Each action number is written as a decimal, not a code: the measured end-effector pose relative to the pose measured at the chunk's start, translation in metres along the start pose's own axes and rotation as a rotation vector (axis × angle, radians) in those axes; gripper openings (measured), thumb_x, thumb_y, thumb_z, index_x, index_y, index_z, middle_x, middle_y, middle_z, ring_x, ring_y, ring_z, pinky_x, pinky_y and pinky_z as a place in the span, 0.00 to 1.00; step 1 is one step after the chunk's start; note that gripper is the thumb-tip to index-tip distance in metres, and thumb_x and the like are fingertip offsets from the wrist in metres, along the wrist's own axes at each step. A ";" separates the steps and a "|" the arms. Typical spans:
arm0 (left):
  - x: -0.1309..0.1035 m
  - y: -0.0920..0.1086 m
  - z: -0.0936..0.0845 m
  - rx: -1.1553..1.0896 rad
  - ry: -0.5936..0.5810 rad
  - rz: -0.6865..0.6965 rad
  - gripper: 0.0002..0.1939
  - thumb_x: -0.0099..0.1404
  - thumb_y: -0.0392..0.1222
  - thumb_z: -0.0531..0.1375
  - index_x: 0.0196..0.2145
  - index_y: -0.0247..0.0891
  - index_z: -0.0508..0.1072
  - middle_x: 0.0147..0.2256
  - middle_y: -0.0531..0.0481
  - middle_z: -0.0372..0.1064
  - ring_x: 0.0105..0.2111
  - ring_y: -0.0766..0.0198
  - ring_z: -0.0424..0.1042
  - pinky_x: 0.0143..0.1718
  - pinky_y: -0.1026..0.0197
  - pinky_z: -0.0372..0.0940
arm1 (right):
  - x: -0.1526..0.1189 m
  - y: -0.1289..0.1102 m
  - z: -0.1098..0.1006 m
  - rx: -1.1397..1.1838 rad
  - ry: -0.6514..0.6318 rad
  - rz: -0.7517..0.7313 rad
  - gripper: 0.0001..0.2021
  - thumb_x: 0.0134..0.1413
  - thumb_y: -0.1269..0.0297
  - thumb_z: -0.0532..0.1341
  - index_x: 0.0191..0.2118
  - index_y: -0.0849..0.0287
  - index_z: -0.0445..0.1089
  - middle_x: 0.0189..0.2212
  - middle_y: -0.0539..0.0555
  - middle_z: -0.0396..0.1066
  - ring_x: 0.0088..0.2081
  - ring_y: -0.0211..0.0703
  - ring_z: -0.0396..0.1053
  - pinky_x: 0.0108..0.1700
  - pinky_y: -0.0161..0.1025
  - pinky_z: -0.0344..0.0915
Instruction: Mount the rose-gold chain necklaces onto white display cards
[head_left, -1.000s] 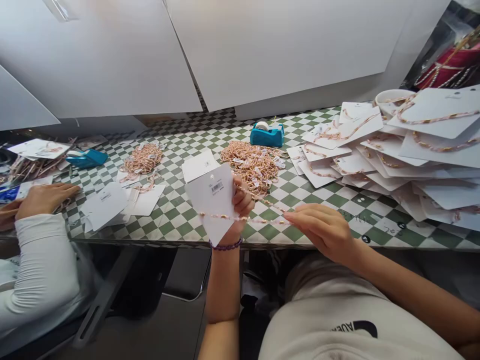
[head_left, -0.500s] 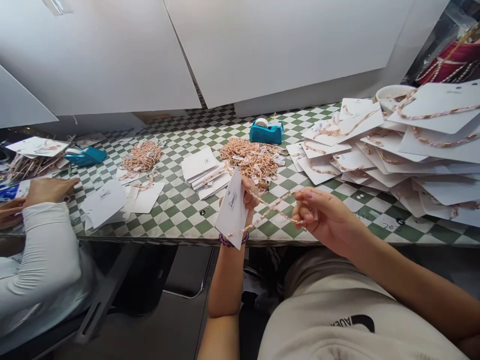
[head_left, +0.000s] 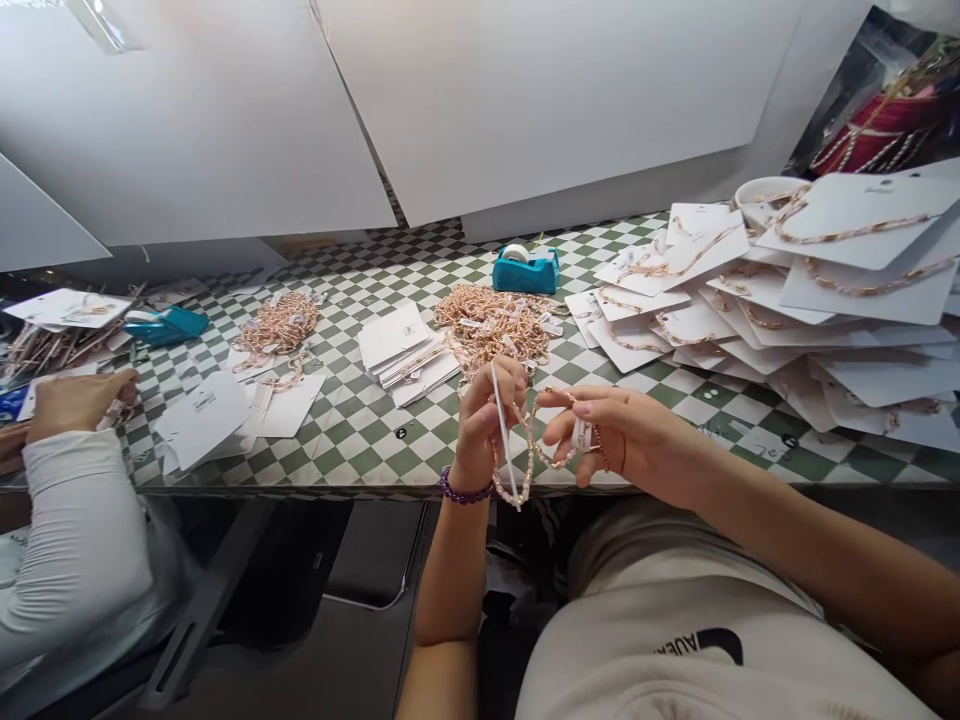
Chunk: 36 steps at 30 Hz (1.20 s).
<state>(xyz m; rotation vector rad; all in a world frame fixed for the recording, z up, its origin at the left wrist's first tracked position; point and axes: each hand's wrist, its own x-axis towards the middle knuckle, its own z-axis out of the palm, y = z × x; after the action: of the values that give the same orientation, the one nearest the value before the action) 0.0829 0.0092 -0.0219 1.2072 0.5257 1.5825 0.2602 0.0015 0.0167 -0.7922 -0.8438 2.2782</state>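
My left hand [head_left: 484, 415], with a purple bead bracelet [head_left: 463, 490] at the wrist, pinches a white card [head_left: 505, 430] that is turned edge-on to me. A pink and gold beaded necklace [head_left: 527, 465] loops around the card and runs across to the right. My right hand [head_left: 611, 430] has its fingers curled on the other end of the necklace, where a small white tag [head_left: 582, 434] and a thin gold chain [head_left: 602, 450] hang. Behind my hands lies a pile of similar necklaces [head_left: 491, 320], beside a stack of white cards [head_left: 397, 345].
A teal tape dispenser [head_left: 525, 270] stands behind the pile. Carded necklaces [head_left: 750, 300] heap up at the right by a white cup [head_left: 765, 195]. On the left are another necklace pile [head_left: 279, 325], loose cards [head_left: 201, 418], a second dispenser [head_left: 166, 325] and a co-worker's sleeve [head_left: 82, 520].
The card has turned from showing its printed face to edge-on. My right hand has moved left, closer to my left hand, and the crossed necklace strands now hang in slack loops.
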 end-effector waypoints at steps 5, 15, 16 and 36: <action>-0.002 0.001 0.000 0.131 -0.071 -0.035 0.18 0.62 0.56 0.62 0.28 0.38 0.68 0.35 0.50 0.65 0.25 0.69 0.58 0.28 0.64 0.58 | 0.001 -0.005 0.000 -0.197 -0.089 -0.057 0.17 0.50 0.57 0.68 0.44 0.61 0.74 0.36 0.56 0.76 0.32 0.38 0.74 0.29 0.31 0.73; -0.005 -0.007 0.003 0.564 -0.035 -0.008 0.14 0.63 0.51 0.65 0.33 0.39 0.67 0.29 0.54 0.64 0.27 0.69 0.64 0.29 0.66 0.60 | 0.001 -0.064 -0.007 -1.113 -0.241 -0.168 0.19 0.55 0.46 0.61 0.35 0.60 0.72 0.27 0.52 0.68 0.25 0.33 0.62 0.21 0.29 0.55; -0.006 -0.008 0.003 0.611 -0.019 0.032 0.14 0.63 0.49 0.65 0.34 0.39 0.67 0.29 0.54 0.64 0.28 0.69 0.64 0.29 0.67 0.60 | 0.000 -0.068 -0.008 -1.262 -0.240 -0.215 0.15 0.57 0.50 0.61 0.34 0.60 0.71 0.24 0.50 0.66 0.23 0.31 0.58 0.21 0.30 0.51; 0.003 0.015 0.013 1.086 -0.695 0.042 0.14 0.64 0.53 0.63 0.40 0.41 0.74 0.54 0.43 0.63 0.56 0.53 0.64 0.59 0.51 0.58 | -0.015 -0.074 -0.067 -1.823 -0.510 -1.156 0.12 0.71 0.67 0.50 0.41 0.59 0.71 0.37 0.53 0.76 0.43 0.38 0.74 0.44 0.36 0.69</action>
<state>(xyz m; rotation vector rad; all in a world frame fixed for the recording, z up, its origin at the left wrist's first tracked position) 0.0877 0.0032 -0.0034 2.4402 0.9182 0.7290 0.3383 0.0628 0.0323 -0.0590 -2.6414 0.2021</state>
